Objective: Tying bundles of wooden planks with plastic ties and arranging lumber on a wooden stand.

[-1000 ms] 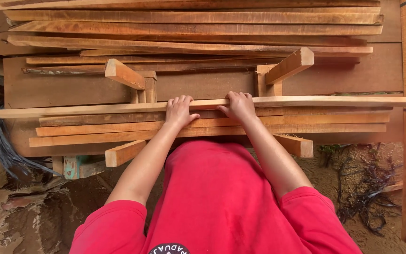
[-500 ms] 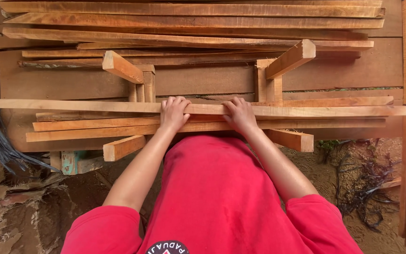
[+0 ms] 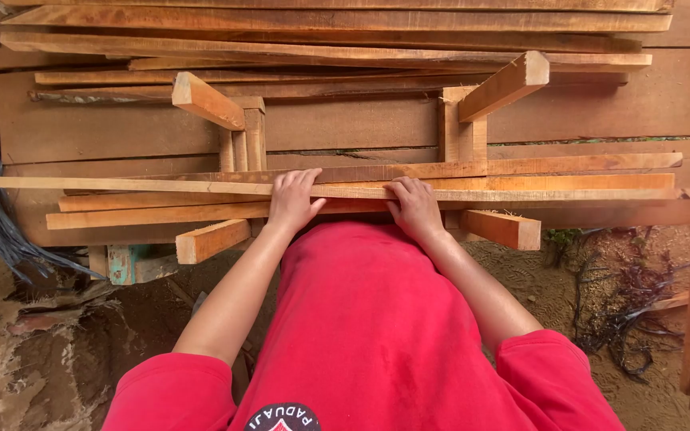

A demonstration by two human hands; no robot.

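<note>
A long wooden slat is gripped by the left hand and right hand above stacked planks.

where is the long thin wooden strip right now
In the head view the long thin wooden strip lies crosswise on the sawhorse rack, under both the left hand and the right hand, atop other slats.

Long thin pale wooden slat, lying flat and horizontal, spanning 9 to 3 o'clock, topmost on a stack of similar reddish-brown slats, slightly skewed to them
</note>
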